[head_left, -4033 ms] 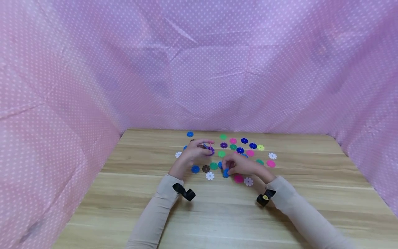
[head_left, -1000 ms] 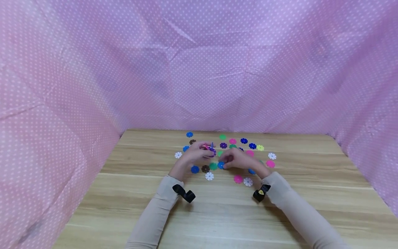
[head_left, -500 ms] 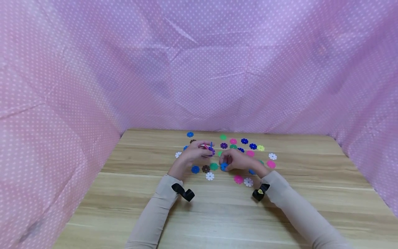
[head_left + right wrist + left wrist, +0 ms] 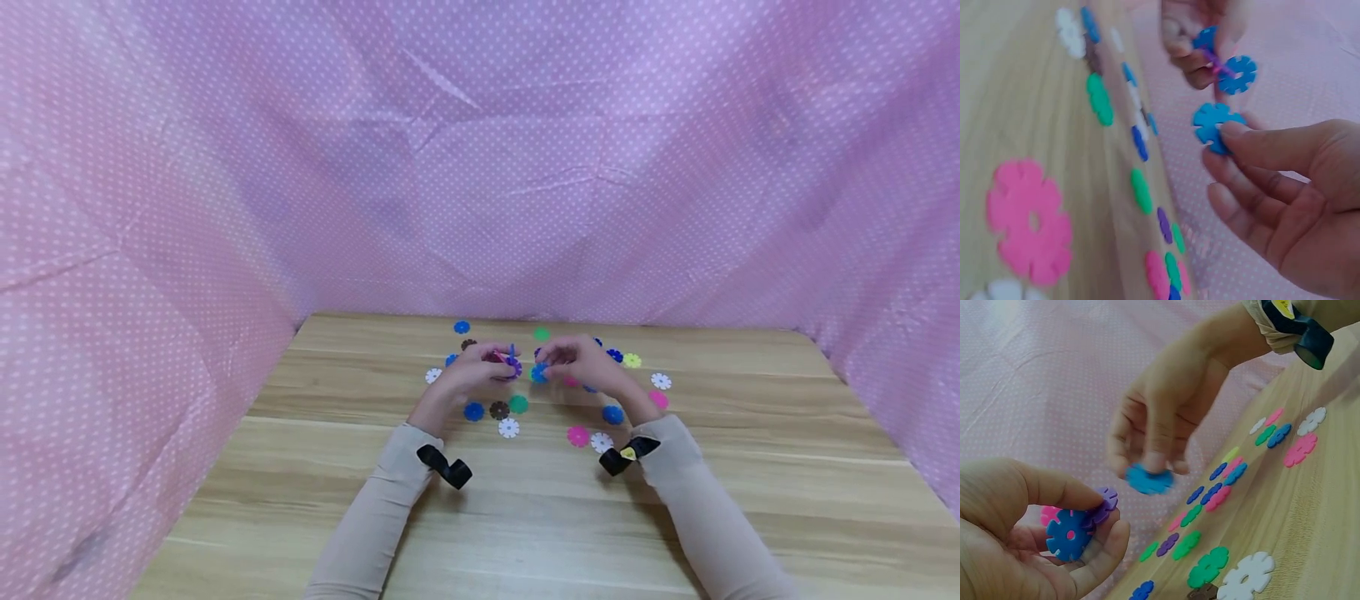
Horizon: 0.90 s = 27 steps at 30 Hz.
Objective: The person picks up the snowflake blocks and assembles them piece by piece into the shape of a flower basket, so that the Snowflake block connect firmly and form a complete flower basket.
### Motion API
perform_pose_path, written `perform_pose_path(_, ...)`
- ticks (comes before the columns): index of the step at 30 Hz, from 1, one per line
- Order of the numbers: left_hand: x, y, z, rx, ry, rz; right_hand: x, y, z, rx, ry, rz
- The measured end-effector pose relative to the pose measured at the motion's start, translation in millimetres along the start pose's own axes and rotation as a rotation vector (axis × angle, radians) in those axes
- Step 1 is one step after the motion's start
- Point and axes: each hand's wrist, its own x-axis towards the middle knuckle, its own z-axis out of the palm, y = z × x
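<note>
In my left hand [image 4: 472, 369] I pinch a small cluster of joined snowflake discs. The left wrist view shows a purple disc [image 4: 1107, 503] under the thumb, a blue disc [image 4: 1063, 537] joined to it and a pink disc [image 4: 1049, 515] behind. From the right wrist side, two blue discs [image 4: 1242, 76] stand out around the purple one. My right hand [image 4: 581, 360] pinches a single blue snowflake disc [image 4: 1209, 122] between thumb and fingers, above the table. A short gap separates this disc from the cluster.
Loose snowflake discs lie flat on the wooden table [image 4: 525, 517], among them a green disc [image 4: 518, 404], a brown disc [image 4: 499, 410], a white disc [image 4: 508, 427] and a pink disc [image 4: 578, 436]. A pink dotted cloth [image 4: 480, 208] hangs around the table's back and sides.
A blue disc has joined the left-hand cluster since the oldest frame. My right hand has picked another blue disc off the table and raised it away from me, beside the cluster. Left hand nearly still.
</note>
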Motion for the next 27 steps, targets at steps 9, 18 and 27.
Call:
perform_pose_path(9,2.0,-1.6,1.0,0.000,-0.033,0.003,4.2,-7,4,0.097,0.165,-0.001)
perform_pose_path(18,3.7,-3.2,4.3,0.008,-0.050,0.024,0.0,-9,12,0.100,0.188,-0.037)
perform_pose_path(27,1.5,-1.2,8.4,-0.015,-0.115,0.010,3.4,-15,23,0.058,0.257,-0.147)
